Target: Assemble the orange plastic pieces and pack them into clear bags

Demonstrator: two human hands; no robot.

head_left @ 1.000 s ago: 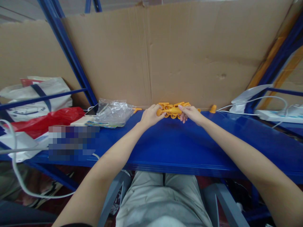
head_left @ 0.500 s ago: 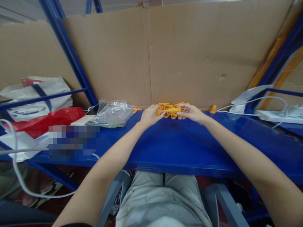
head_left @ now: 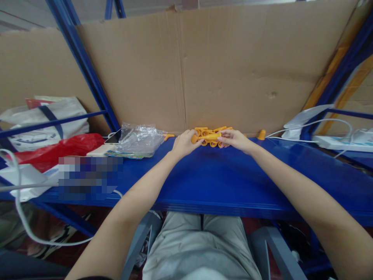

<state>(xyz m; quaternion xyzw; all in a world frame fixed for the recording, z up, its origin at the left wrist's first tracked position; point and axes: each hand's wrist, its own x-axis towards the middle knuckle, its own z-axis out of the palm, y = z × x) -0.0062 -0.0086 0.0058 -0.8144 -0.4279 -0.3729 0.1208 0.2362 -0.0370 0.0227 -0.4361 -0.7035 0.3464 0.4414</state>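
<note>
A small heap of orange plastic parts (head_left: 214, 129) lies at the back of the blue shelf (head_left: 204, 179), against the cardboard wall. My left hand (head_left: 183, 144) and my right hand (head_left: 234, 139) both grip one elongated orange part (head_left: 208, 137), one at each end, just in front of the heap. A single orange part (head_left: 262, 134) stands to the right of my right hand. Another orange piece (head_left: 168, 136) lies left of my left hand, beside a clear plastic bag.
A crumpled clear plastic bag (head_left: 136, 140) and a phone (head_left: 114, 136) lie left of my hands. A red bag (head_left: 52, 149) and white bags (head_left: 43, 120) sit farther left. White cables (head_left: 314, 125) and a power strip (head_left: 338, 143) are on the right. A cardboard sheet (head_left: 218, 70) backs the shelf.
My right hand has shifted slightly left and up along the orange part. The part sits a little higher between my hands.
</note>
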